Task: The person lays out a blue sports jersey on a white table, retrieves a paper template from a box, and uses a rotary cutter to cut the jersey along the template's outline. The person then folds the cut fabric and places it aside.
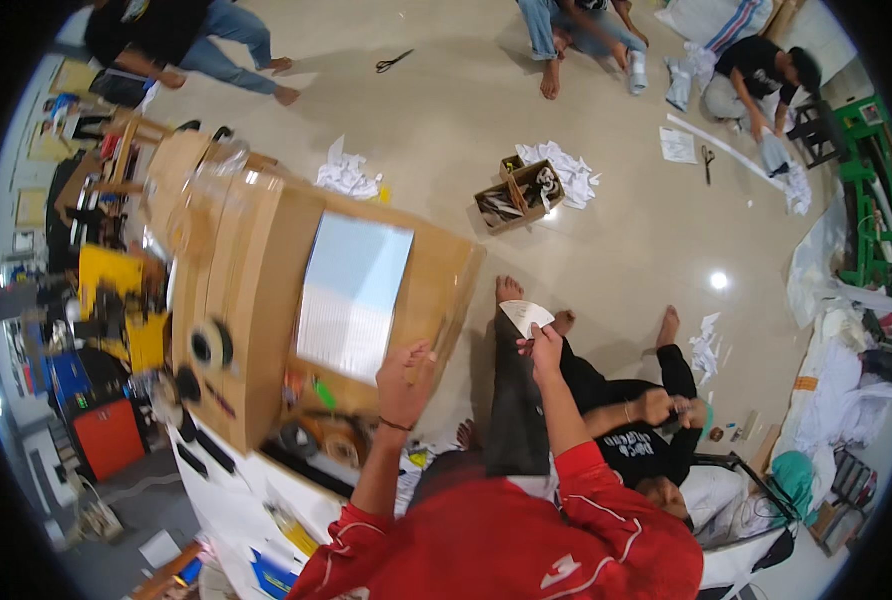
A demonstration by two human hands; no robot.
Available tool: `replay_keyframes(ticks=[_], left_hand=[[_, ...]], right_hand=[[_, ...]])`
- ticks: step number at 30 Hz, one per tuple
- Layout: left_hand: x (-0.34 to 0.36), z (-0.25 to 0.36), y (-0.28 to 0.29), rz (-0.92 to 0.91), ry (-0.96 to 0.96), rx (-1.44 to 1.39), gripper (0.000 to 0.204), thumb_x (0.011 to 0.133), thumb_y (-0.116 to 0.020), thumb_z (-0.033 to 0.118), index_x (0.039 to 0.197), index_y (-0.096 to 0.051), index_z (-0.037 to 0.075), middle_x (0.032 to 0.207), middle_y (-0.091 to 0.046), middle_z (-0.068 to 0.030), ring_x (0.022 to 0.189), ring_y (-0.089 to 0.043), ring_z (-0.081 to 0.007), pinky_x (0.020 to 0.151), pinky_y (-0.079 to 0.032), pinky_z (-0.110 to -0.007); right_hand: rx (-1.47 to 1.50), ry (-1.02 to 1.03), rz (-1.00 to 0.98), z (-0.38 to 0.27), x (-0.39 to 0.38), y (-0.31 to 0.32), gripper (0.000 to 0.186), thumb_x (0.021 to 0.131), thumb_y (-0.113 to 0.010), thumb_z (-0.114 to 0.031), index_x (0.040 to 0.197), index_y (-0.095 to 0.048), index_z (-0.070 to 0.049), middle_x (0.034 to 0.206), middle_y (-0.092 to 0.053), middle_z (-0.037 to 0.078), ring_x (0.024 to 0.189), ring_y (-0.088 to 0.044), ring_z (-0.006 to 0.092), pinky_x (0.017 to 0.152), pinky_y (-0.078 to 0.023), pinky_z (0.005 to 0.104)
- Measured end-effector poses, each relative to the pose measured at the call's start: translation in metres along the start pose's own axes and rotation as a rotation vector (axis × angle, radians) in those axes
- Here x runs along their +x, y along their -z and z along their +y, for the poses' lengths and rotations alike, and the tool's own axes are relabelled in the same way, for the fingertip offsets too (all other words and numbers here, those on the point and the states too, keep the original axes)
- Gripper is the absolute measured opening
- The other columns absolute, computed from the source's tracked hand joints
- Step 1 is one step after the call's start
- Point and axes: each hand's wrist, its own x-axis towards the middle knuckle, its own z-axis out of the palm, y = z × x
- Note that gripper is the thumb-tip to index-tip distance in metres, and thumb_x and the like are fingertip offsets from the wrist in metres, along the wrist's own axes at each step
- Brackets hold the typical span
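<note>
My right hand [543, 352] is closed on a wedge-shaped piece of white paper [528, 317], pinched at its lower corner and held up over the floor. Faint marks show on the paper. To the left, my left hand [405, 385] is raised with its fingers curled in, and I see nothing between them. It is beside the near corner of a striped white-and-pale-blue sheet [354, 292], which lies on a large brown cardboard box [251, 290]. Both forearms come out of red sleeves.
A roll of tape [210, 344] is at the box's left side. On the floor are a divided cardboard box [511, 205] of tools, paper scraps [346, 172] and scissors [394, 61]. A person in black [641, 450] sits close on my right; others sit farther off.
</note>
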Motion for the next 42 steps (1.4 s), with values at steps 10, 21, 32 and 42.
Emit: replay_keyframes(ticks=[10, 21, 32, 42], left_hand=[[0.23, 0.0, -0.099, -0.115, -0.175, 0.648, 0.052, 0.084, -0.074, 0.04, 0.123, -0.067, 0.008, 0.124, -0.063, -0.012, 0.126, -0.052, -0.033, 0.118, -0.022, -0.054], [0.218, -0.013, -0.095, -0.168, -0.079, 0.782, 0.041, 0.078, -0.066, 0.058, 0.092, -0.077, 0.021, 0.098, -0.069, 0.0056, 0.112, -0.054, -0.0176, 0.119, -0.02, -0.046], [0.216, -0.02, -0.099, -0.029, -0.156, 0.594, 0.037, 0.086, -0.066, 0.051, 0.09, -0.078, 0.017, 0.088, -0.074, 0.0003, 0.105, -0.056, -0.0189, 0.11, -0.032, -0.041], [0.229, -0.009, -0.096, -0.148, -0.094, 0.565, 0.03, 0.094, -0.064, 0.039, 0.089, -0.082, 0.015, 0.096, -0.077, -0.0016, 0.104, -0.06, -0.0184, 0.109, -0.035, -0.036]], right_hand=[[-0.94, 0.593, 0.209, -0.05, 0.38, -0.089, 0.027, 0.094, -0.065, -0.027, 0.098, -0.068, 0.0, 0.088, -0.064, 0.023, 0.084, -0.061, 0.0416, 0.079, -0.049, 0.0463], [-1.313, 0.419, 0.21, -0.038, 0.507, -0.147, 0.026, 0.097, -0.059, -0.028, 0.112, -0.074, -0.011, 0.1, -0.071, 0.022, 0.085, -0.07, 0.0414, 0.074, -0.057, 0.0503], [-1.227, 0.551, -0.232, 0.03, 0.536, -0.156, 0.043, 0.084, -0.063, -0.005, 0.126, -0.063, -0.005, 0.111, -0.07, 0.017, 0.101, -0.068, 0.0363, 0.091, -0.055, 0.0467], [-1.277, 0.736, -0.155, 0.018, 0.582, -0.139, 0.037, 0.086, -0.06, -0.001, 0.122, -0.066, -0.007, 0.13, -0.064, 0.01, 0.118, -0.061, 0.033, 0.1, -0.051, 0.0444]])
